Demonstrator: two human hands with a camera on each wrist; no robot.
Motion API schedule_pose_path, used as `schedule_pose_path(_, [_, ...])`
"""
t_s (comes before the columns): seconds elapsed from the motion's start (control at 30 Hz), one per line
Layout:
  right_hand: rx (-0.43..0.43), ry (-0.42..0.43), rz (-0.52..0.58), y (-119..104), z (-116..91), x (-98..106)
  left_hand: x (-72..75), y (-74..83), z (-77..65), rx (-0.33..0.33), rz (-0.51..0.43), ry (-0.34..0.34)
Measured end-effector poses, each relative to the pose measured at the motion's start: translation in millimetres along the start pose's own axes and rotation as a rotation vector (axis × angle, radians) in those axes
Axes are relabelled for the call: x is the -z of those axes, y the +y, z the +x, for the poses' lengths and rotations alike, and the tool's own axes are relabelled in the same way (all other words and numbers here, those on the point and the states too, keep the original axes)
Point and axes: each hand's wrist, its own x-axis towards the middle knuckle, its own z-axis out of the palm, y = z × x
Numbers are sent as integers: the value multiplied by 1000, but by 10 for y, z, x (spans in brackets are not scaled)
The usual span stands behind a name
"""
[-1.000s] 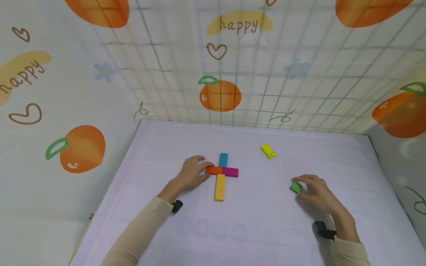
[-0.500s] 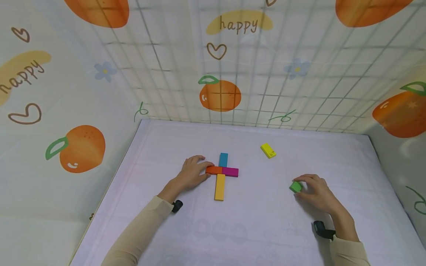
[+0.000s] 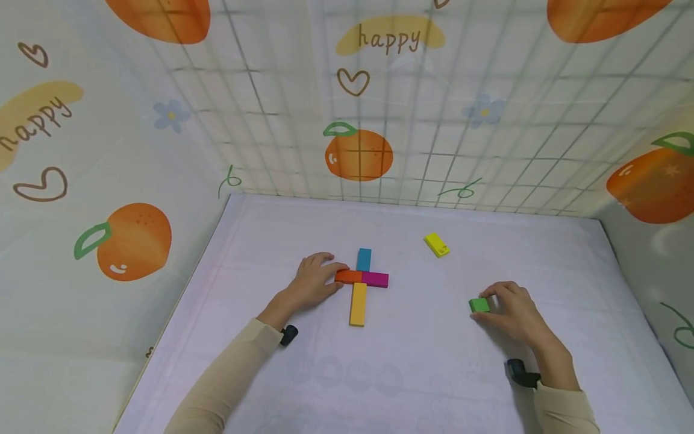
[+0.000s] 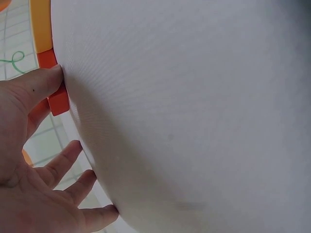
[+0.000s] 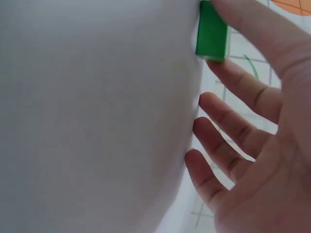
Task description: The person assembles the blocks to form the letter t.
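My left hand (image 3: 313, 282) pinches the left end of an orange-red block (image 3: 350, 276) between thumb and index finger. In the left wrist view, the thumb lies across that red block (image 4: 60, 101) and the other fingertips touch the table. A magenta block (image 3: 375, 279) meets its right end, a blue block (image 3: 364, 260) stands behind the joint, and a long amber block (image 3: 358, 305) extends towards the front, forming a cross. Off to the right, my right hand (image 3: 509, 310) holds a small green block (image 3: 479, 305) between thumb and index finger, its remaining fingers spread in the right wrist view.
A bright yellow block (image 3: 436, 245) lies at an angle further back, between the cross and the right hand. White cloth covers the table (image 3: 412, 374). Printed curtains (image 3: 282, 120) enclose the back and sides.
The green block has turned within my right fingers so that its edges lie straighter, and that hand has shifted slightly left. My left hand and the cross of blocks stay put.
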Motion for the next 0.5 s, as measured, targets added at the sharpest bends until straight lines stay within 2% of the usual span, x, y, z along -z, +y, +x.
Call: schedule_pose_path(0.5, [28,18,-56,-37,3,9,-14,-2,9,3,20,-3])
